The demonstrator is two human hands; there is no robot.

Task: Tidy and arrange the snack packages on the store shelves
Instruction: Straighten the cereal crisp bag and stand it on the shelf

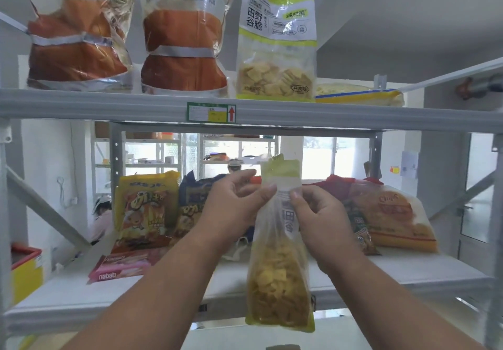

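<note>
in hand: green cracker bag (280, 241) pinched near its top by left hand (234, 202) and right hand (321, 213), hanging in front of lower shelf (408, 268) | done: upper shelf (109, 105) row upright, matching cracker bag (276, 47) at its right end | left: shelve held bag, stand up lower-shelf packs incl. flat pink wafer pack (122, 265)

Bright backlit daylight, soft wide-angle blur

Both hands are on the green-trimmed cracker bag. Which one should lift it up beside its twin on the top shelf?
Probably the right hand: it pinches the held cracker bag on the side nearer the matching bag, with the left hand releasing.
</note>
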